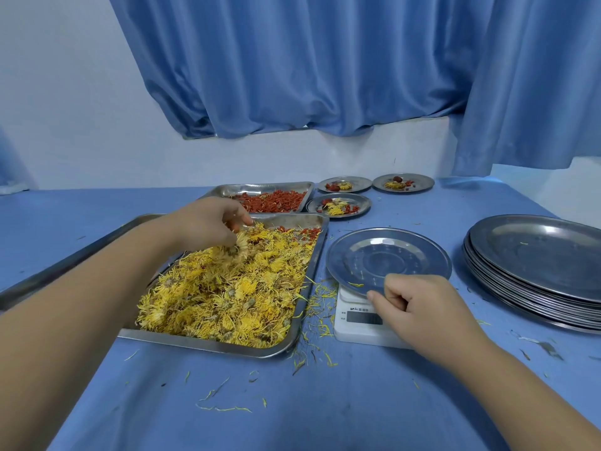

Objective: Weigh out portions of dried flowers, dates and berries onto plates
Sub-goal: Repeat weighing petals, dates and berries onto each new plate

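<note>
Fingers (240, 220) of the left hand (208, 224) are pinching a clump of dried flowers (241, 247) above the flower tray (208, 344), while the right hand (419, 307) is curling round the near rim of the empty plate (388, 255).

On the blue table (292, 402), the tray is lying left of the plate, which is sitting on the white scale (361, 323). The clump is facing a rightward trip over the tray's long right edge, with the nearer right hand apparently steadying the target.
</note>
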The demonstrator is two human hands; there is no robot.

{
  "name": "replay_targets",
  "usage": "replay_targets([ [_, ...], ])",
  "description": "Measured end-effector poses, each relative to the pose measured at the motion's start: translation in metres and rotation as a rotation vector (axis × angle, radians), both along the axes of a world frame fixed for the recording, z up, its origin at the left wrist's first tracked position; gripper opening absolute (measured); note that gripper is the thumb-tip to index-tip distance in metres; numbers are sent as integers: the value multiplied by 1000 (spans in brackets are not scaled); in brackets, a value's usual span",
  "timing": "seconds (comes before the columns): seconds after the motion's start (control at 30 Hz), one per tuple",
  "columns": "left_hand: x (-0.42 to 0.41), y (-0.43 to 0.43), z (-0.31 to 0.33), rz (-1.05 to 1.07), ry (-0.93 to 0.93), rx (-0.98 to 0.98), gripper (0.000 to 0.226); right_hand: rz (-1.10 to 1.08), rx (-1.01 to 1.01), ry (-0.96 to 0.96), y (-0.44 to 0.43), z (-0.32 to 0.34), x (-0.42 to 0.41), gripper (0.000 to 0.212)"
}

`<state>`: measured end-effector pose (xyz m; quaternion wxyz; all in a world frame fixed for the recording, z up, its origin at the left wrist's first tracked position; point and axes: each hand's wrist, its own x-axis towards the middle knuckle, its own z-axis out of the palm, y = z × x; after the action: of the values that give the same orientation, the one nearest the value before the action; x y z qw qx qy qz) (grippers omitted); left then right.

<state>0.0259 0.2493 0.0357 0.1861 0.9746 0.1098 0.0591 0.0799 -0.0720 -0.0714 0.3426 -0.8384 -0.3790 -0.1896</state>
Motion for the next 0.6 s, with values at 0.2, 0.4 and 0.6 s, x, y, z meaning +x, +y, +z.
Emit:
replay_targets([
  [0.2,-7,-3,8,-18,-130,-178,36,8,17,2,0,0,-1,55],
  [0.4,8,-29,-4,-111,-82,-390,33,-23,66,-1,-4,3,3,53],
  [0.6,52,-83,-18,-237,-52,-502,33,-119,156,-24,-14,12,15,54],
])
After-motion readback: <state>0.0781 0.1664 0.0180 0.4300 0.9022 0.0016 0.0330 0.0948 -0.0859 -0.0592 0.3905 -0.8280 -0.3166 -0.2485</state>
